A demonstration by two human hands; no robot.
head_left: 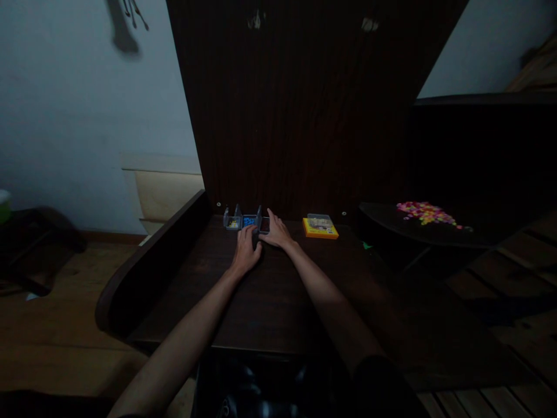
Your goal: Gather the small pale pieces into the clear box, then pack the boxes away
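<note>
Three small clear plastic boxes stand in a row at the back of the dark wooden desk, lids raised. In the left box (pixel 234 223) are yellow and white bits, and the middle box (pixel 249 220) has blue ones. The right box (pixel 264 225) looks dark inside, its contents hard to make out. My left hand (pixel 247 251) has its curled fingers on the front of the middle box, thumb toward the right box. Around the right side of the right box, my right hand (pixel 279 231) grips with thumb in front and fingers behind.
An orange and yellow box (pixel 321 226) with a clear case on top lies to the right. Colourful small pieces (pixel 430 213) are heaped on a dark curved shelf (pixel 391 223) farther right. A raised side panel (pixel 152 261) edges the desk's left.
</note>
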